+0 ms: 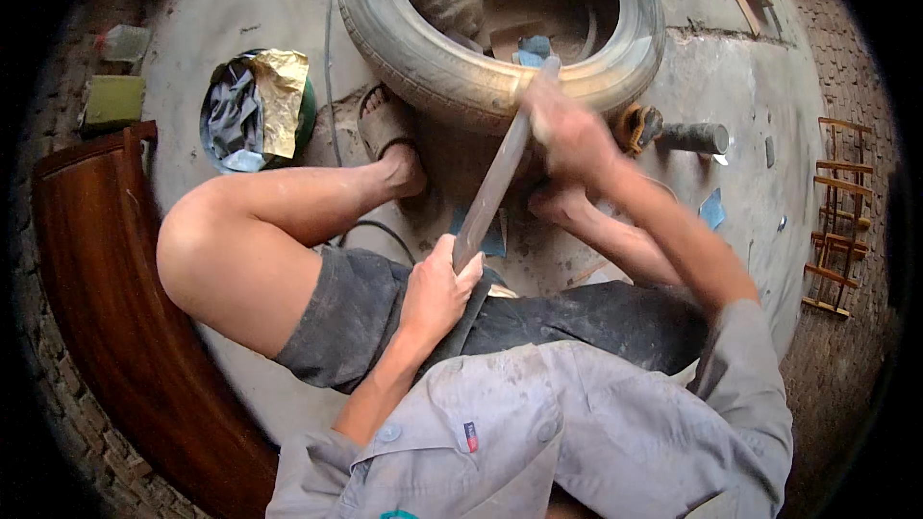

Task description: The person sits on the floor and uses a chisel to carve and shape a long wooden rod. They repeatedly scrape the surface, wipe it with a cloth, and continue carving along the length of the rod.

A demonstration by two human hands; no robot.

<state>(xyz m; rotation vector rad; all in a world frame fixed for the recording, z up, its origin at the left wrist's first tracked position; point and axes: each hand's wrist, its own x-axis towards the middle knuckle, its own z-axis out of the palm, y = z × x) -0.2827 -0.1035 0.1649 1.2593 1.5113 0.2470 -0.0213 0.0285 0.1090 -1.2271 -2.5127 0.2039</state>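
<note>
A long, narrow grey-brown wooden piece slants from my lap up to the tyre, its far end lying over the tyre's near sidewall. My left hand is closed round its near end. Blurred by motion, my right hand is curled against the upper part of the wood, just short of the tyre. Whatever may be between those fingers and the wood cannot be made out. A scrap of blue sandpaper lies inside the tyre, by the wood's tip.
A dark green tub with cloth and gold foil stands left. Right of the tyre lie a power tool and a blue scrap. A cable crosses the floor. Dark wooden panel at left; wooden frames at right.
</note>
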